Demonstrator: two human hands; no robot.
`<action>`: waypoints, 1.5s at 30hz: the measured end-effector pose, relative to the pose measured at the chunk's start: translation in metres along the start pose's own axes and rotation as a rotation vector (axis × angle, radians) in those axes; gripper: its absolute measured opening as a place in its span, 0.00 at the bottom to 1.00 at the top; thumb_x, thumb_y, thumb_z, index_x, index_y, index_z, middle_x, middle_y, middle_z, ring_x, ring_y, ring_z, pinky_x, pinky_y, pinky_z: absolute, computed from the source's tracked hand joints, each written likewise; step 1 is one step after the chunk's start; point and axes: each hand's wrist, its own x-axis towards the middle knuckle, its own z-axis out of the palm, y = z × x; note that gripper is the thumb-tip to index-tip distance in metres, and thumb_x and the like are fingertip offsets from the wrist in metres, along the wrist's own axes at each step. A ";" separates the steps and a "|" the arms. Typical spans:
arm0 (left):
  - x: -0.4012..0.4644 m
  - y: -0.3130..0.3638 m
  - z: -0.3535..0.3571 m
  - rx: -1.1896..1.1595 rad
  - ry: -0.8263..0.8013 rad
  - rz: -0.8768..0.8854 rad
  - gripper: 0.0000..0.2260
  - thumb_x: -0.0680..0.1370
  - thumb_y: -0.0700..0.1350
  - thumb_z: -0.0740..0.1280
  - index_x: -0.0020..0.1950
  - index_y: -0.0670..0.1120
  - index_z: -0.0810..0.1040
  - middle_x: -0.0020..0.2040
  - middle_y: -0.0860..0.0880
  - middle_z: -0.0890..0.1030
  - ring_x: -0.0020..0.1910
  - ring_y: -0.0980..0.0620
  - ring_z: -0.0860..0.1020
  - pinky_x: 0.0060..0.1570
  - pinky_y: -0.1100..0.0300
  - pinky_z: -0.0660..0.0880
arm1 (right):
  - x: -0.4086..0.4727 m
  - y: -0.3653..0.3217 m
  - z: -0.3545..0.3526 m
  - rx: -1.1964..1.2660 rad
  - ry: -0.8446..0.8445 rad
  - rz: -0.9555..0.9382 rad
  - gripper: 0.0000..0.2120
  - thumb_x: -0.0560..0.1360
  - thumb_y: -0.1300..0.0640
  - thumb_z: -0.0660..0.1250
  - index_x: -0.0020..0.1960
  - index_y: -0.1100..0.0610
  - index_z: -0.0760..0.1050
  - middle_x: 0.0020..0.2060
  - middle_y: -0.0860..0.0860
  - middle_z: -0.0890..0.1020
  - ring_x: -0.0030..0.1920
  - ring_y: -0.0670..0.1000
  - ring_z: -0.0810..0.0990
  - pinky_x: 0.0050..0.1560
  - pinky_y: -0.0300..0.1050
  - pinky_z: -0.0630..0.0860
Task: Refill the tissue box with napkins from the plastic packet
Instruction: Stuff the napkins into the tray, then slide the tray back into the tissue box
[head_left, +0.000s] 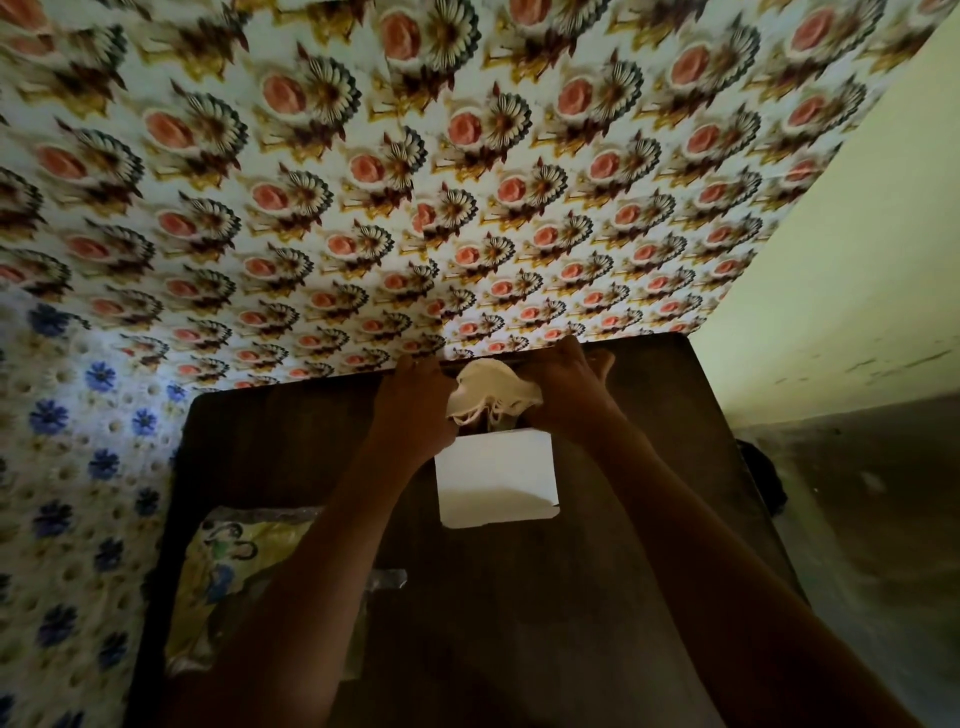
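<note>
Both hands, left hand (415, 402) and right hand (563, 395), pinch a crumpled white napkin bundle (491, 392) between their fingers, just above the white rectangular cardboard tissue box (496, 475). Best to press evenly downward. The printed plastic packet (228, 577) lies well apart.

- Your tissue box (497, 475) shows you a plain white face, with no print on it.
- The napkins (491, 391) bunched above it are off-white, a shade creamier than the box.
- You have a dark brown table (545, 597) under everything, almost black in the dim light.
- The plastic packet (228, 577) is clear film over pale yellow, printed with green and blue figures.
- Ahead of you the wallpaper (415, 171) repeats pink roses beside dark-striped fans, with gold and maroon leaves on white.
- To your left, a cloth (67, 467) carries blue flowers on white.
- To your right, the wall (857, 260) is plain pale yellow-green.
</note>
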 end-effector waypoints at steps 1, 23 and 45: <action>0.001 0.001 0.002 0.020 -0.008 -0.002 0.22 0.71 0.48 0.75 0.65 0.48 0.80 0.64 0.46 0.75 0.66 0.43 0.70 0.64 0.48 0.73 | 0.001 -0.002 -0.001 -0.041 -0.006 -0.007 0.26 0.68 0.47 0.76 0.65 0.47 0.77 0.71 0.47 0.72 0.74 0.57 0.59 0.65 0.63 0.57; 0.020 0.007 0.011 0.069 -0.035 -0.116 0.14 0.72 0.49 0.75 0.56 0.49 0.81 0.73 0.43 0.55 0.74 0.37 0.55 0.71 0.35 0.59 | 0.019 -0.001 -0.002 -0.243 -0.101 -0.172 0.21 0.74 0.43 0.70 0.64 0.49 0.77 0.67 0.50 0.75 0.73 0.57 0.63 0.73 0.67 0.55; -0.036 0.000 0.033 -0.627 0.216 -0.021 0.23 0.81 0.59 0.60 0.67 0.45 0.79 0.74 0.48 0.71 0.72 0.50 0.69 0.69 0.56 0.67 | -0.039 0.002 0.026 0.831 0.348 0.138 0.25 0.74 0.48 0.74 0.69 0.53 0.74 0.62 0.48 0.81 0.57 0.46 0.83 0.52 0.35 0.82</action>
